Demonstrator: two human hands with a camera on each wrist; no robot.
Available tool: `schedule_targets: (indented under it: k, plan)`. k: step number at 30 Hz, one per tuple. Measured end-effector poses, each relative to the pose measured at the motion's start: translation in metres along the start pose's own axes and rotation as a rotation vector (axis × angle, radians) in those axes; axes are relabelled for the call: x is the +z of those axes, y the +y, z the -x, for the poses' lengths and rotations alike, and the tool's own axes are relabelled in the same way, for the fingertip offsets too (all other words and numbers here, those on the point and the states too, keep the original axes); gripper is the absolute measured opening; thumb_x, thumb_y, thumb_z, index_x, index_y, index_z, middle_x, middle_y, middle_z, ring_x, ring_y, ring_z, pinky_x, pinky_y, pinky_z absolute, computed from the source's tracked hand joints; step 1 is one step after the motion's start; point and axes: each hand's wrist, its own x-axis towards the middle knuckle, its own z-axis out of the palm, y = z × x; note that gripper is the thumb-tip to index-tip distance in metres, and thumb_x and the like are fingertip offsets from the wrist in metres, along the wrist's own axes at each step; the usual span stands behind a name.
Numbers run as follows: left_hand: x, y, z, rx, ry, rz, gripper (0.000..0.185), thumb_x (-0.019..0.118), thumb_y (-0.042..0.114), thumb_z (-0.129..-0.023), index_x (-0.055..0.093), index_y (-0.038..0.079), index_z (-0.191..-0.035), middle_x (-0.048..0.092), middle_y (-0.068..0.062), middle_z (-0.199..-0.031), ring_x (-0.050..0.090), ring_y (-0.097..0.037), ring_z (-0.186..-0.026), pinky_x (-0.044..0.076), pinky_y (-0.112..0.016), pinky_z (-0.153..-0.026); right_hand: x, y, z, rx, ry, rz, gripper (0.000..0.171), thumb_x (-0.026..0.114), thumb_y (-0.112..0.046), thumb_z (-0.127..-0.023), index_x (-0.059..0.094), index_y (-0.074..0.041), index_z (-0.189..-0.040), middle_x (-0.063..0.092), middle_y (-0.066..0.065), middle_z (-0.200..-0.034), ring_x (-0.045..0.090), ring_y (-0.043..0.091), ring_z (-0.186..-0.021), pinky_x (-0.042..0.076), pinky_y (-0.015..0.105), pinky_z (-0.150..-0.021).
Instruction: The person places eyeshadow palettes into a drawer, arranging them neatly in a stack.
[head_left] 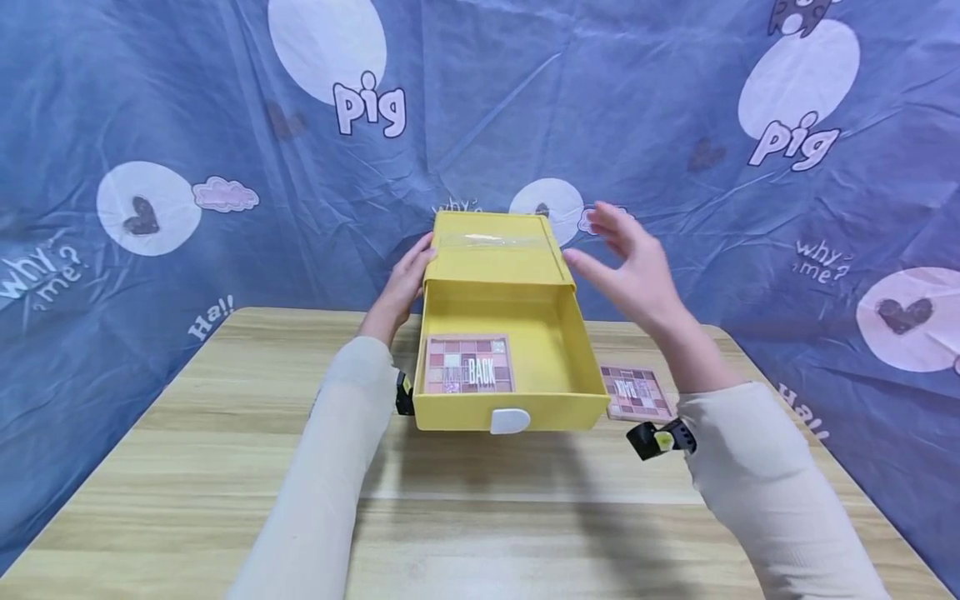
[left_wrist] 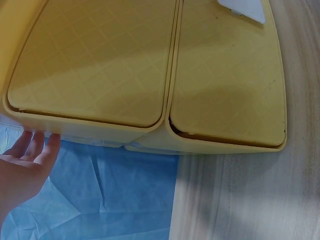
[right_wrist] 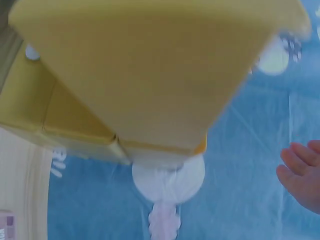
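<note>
A yellow plastic drawer box (head_left: 491, 246) stands on the table, its top drawer (head_left: 510, 408) pulled out toward me. Inside the drawer, at the front left, lies an eyeshadow palette (head_left: 468, 364) lettered "BACK". My left hand (head_left: 401, 287) rests against the left side of the box; in the left wrist view its extended fingers touch the side wall. Raised in the air to the right of the box is my right hand (head_left: 633, 271), thumb and fingers spread, with nothing in it. A second eyeshadow palette (head_left: 637, 393) lies on the table right of the drawer.
The wooden table (head_left: 225, 467) extends in front of and beside the box. Behind it hangs a blue printed cloth (head_left: 480, 108). A white tab handle (head_left: 510, 421) sits on the drawer front. Both wrists carry small black cameras (head_left: 660, 439).
</note>
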Motion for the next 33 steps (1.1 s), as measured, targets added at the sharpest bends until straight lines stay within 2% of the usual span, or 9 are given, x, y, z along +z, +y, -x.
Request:
schedule_targets:
  k: [3, 7, 15, 22, 33]
  plan:
    - [0.000, 0.000, 0.000, -0.002, 0.003, -0.004, 0.047, 0.047, 0.030, -0.087, 0.036, 0.024, -0.133, 0.037, -0.002, -0.131, 0.040, -0.019, -0.111, 0.034, -0.037, -0.089, -0.012, 0.010, 0.000, 0.037, 0.067, -0.029, 0.066, 0.063, -0.022, -0.078, 0.030, -0.003, -0.132, 0.041, 0.014, -0.126, 0.038, 0.021, -0.115, 0.027, 0.027, -0.095]
    - [0.000, 0.000, 0.000, -0.003, 0.003, -0.008, 0.047, 0.047, 0.030, -0.087, 0.036, 0.024, -0.133, 0.037, -0.002, -0.131, 0.039, -0.019, -0.112, 0.033, -0.037, -0.090, -0.025, 0.029, 0.002, 0.123, 0.103, -0.012, 0.069, 0.060, -0.029, -0.080, 0.025, -0.005, -0.134, 0.037, 0.016, -0.129, 0.035, 0.023, -0.117, 0.027, 0.033, -0.096]
    - [0.001, 0.000, 0.001, 0.011, 0.000, -0.005, 0.048, 0.047, 0.030, -0.087, 0.036, 0.024, -0.133, 0.036, -0.002, -0.132, 0.039, -0.019, -0.112, 0.033, -0.037, -0.090, -0.033, 0.069, 0.011, 0.245, 0.207, 0.059, 0.076, 0.058, -0.038, -0.079, 0.019, -0.005, -0.136, 0.035, 0.018, -0.129, 0.034, 0.027, -0.117, 0.026, 0.037, -0.095]
    - [0.001, -0.002, 0.001, 0.019, 0.008, -0.001, 0.047, 0.047, 0.029, -0.087, 0.036, 0.023, -0.133, 0.036, -0.001, -0.132, 0.039, -0.019, -0.111, 0.033, -0.038, -0.089, -0.022, 0.100, 0.029, 0.383, 0.240, 0.125, 0.088, 0.058, -0.047, -0.075, 0.011, -0.006, -0.137, 0.030, 0.017, -0.132, 0.029, 0.030, -0.119, 0.024, 0.041, -0.095]
    - [0.000, 0.000, 0.001, 0.015, -0.009, 0.003, 0.047, 0.046, 0.029, -0.088, 0.035, 0.023, -0.134, 0.037, -0.003, -0.132, 0.040, -0.020, -0.112, 0.034, -0.036, -0.089, 0.003, 0.149, 0.065, 0.531, 0.193, 0.088, 0.097, 0.061, -0.046, -0.074, 0.003, 0.001, -0.136, 0.020, 0.027, -0.133, 0.020, 0.038, -0.120, 0.020, 0.046, -0.096]
